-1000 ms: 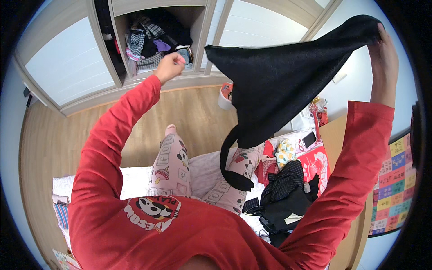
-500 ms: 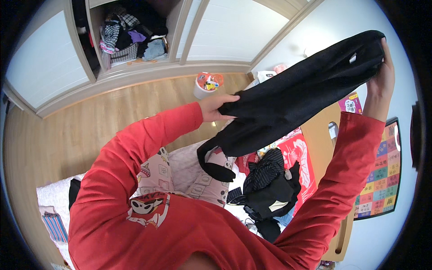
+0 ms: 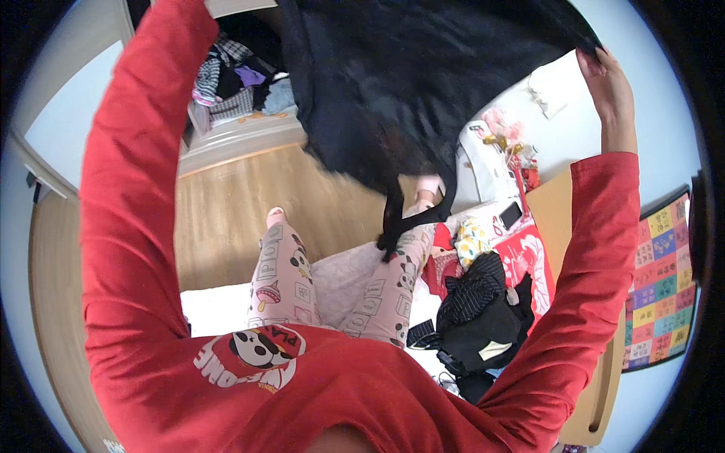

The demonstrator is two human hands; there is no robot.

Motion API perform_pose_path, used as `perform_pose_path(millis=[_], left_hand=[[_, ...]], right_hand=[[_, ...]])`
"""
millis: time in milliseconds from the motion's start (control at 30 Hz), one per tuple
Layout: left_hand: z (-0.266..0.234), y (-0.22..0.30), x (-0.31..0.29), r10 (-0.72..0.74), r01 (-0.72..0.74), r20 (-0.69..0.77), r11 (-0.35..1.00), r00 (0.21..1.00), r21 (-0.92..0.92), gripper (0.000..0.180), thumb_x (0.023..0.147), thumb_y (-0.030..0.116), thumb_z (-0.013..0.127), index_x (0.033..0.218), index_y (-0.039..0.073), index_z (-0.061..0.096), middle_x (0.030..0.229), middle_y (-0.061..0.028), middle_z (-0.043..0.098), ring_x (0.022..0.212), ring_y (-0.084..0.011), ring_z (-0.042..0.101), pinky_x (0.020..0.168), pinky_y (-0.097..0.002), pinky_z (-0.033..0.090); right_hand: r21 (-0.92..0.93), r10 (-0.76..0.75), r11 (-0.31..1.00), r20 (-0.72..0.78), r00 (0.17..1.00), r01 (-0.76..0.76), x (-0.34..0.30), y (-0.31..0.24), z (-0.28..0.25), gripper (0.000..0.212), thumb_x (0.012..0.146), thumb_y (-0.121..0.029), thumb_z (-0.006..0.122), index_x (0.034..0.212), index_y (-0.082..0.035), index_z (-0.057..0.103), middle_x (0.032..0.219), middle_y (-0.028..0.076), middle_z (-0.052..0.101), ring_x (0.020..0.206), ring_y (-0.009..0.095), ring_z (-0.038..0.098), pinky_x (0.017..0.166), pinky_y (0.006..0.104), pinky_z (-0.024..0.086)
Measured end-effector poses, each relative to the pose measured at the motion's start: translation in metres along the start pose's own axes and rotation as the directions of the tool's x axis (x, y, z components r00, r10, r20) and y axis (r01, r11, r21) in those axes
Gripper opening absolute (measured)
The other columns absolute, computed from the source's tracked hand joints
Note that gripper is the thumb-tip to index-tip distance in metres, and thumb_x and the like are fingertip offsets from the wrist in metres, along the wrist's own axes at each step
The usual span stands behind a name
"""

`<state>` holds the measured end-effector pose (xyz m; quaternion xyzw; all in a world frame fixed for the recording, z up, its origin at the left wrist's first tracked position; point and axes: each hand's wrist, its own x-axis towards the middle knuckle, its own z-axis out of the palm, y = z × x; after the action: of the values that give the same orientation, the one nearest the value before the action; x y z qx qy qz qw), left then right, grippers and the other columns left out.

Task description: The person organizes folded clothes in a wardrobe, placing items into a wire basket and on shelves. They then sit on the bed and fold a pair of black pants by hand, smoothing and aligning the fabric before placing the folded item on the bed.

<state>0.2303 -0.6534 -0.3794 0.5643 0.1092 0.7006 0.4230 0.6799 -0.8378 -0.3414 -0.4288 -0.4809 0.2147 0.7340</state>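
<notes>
Holding a big black garment (image 3: 393, 83) way up high out front, spread wide, with loose dark ends (image 3: 393, 208) dangling in front of the right leg. Gripping one corner in the fingertips of the right hand (image 3: 610, 87) — can't tell about the left hand, cut off past the top edge. Wearing pink printed pants (image 3: 283, 264), legs over a pale quilt (image 3: 343, 275), just beside a heap of dark clothes (image 3: 479, 325). Facing an open wardrobe (image 3: 242, 136), stuffed with rumpled clothes (image 3: 230, 104).

At top centre the black garment (image 3: 400, 75) is matt cloth, left of centre the floor (image 3: 234, 219) looks like smooth wood, and right of centre the phone (image 3: 510, 216) has a smooth face.
</notes>
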Motion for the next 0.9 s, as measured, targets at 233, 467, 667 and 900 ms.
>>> perform_pose_path(millis=[233, 467, 667, 900], left_hand=[[-0.066, 0.060, -0.008, -0.273, 0.237, 0.119, 0.939, 0.955, 0.250, 0.019, 0.085, 0.018, 0.055, 0.101, 0.007, 0.058, 0.090, -0.0013, 0.060, 0.076, -0.0099, 0.057, 0.062, -0.0199, 0.045], [-0.102, 0.060, -0.069, -0.406, 0.334, 0.217, 0.892, 0.888, 0.305, 0.044, 0.080, 0.000, 0.055, 0.122, 0.010, 0.048, 0.092, 0.0048, 0.052, 0.078, -0.0051, 0.055, 0.079, -0.0191, 0.048], [-0.094, 0.055, -0.085, -0.542, 0.513, 0.026, 0.809, 0.840, 0.287, 0.032, 0.088, 0.016, 0.050, 0.116, 0.001, 0.048, 0.095, -0.0104, 0.059, 0.084, -0.0152, 0.062, 0.073, -0.0206, 0.053], [-0.094, 0.046, -0.096, -0.494, 0.477, 0.033, 0.853, 0.869, 0.213, 0.032, 0.087, 0.014, 0.052, 0.114, -0.002, 0.048, 0.094, -0.0137, 0.060, 0.087, -0.0196, 0.062, 0.077, -0.0247, 0.052]], right_hand=[[-0.080, 0.066, 0.994, -0.033, 0.997, -0.068, 0.020, 0.049, 0.008, 0.027, 0.087, -0.007, 0.042, 0.108, 0.006, 0.051, 0.095, 0.014, 0.057, 0.077, 0.018, 0.058, 0.073, 0.0274, 0.051], [0.004, 0.152, 0.988, 0.011, 0.988, -0.152, 0.000, 0.069, 0.026, 0.026, 0.086, -0.009, 0.044, 0.108, -0.002, 0.054, 0.089, 0.006, 0.060, 0.074, 0.013, 0.057, 0.069, 0.0246, 0.049], [-0.034, 0.179, 0.983, 0.027, 0.984, -0.178, -0.006, 0.070, 0.021, 0.025, 0.086, -0.010, 0.044, 0.109, -0.004, 0.054, 0.083, 0.004, 0.059, 0.068, 0.011, 0.056, 0.066, 0.0230, 0.049], [-0.075, 0.208, 0.976, 0.069, 0.976, -0.203, -0.010, 0.068, 0.013, 0.025, 0.086, -0.007, 0.045, 0.109, -0.003, 0.053, 0.081, 0.005, 0.058, 0.067, 0.011, 0.055, 0.064, 0.0234, 0.050]])
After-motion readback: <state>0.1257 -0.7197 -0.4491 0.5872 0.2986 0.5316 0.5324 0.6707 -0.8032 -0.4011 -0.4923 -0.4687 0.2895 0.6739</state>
